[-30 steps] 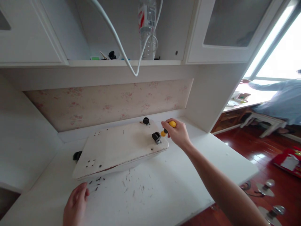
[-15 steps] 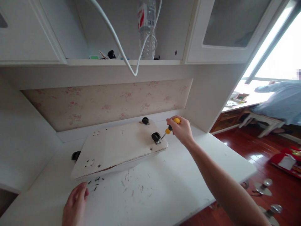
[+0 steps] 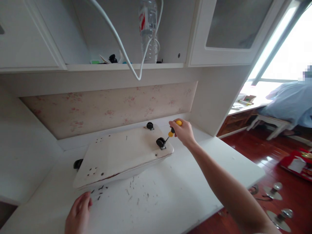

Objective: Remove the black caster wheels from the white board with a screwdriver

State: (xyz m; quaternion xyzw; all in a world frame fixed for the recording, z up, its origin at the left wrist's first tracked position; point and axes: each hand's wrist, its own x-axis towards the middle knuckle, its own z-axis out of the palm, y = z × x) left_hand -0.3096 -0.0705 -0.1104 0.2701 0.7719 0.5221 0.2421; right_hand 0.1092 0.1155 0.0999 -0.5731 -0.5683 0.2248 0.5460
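Observation:
My right hand (image 3: pixel 183 130) is closed around the yellow-and-black handle of a screwdriver (image 3: pixel 171 133). Its shaft slants down to the metal plate of a black caster wheel (image 3: pixel 160 142) at the near right corner of a white board (image 3: pixel 119 152); whether the tip sits in a screw is too small to tell. A second caster (image 3: pixel 149 125) stands on the board's far right corner. Groups of screw holes mark its left end. My left hand (image 3: pixel 79 212) rests on the desk with curled fingers, beside several loose dark screws (image 3: pixel 100 188). What its fingers hold, if anything, is hidden.
Another black caster (image 3: pixel 78 163) lies past the board's left end. A white cable (image 3: pixel 119 39) hangs from above in front of the shelf, where a plastic bottle (image 3: pixel 148 32) stands. At right a person in light blue (image 3: pixel 287 100) sits by a window. Dark marks dot the white desk (image 3: pixel 156 208).
The screwdriver in my right hand has come slightly left and now stands more steeply, closer to the caster. My left hand stays by the screws. The view has shifted slightly.

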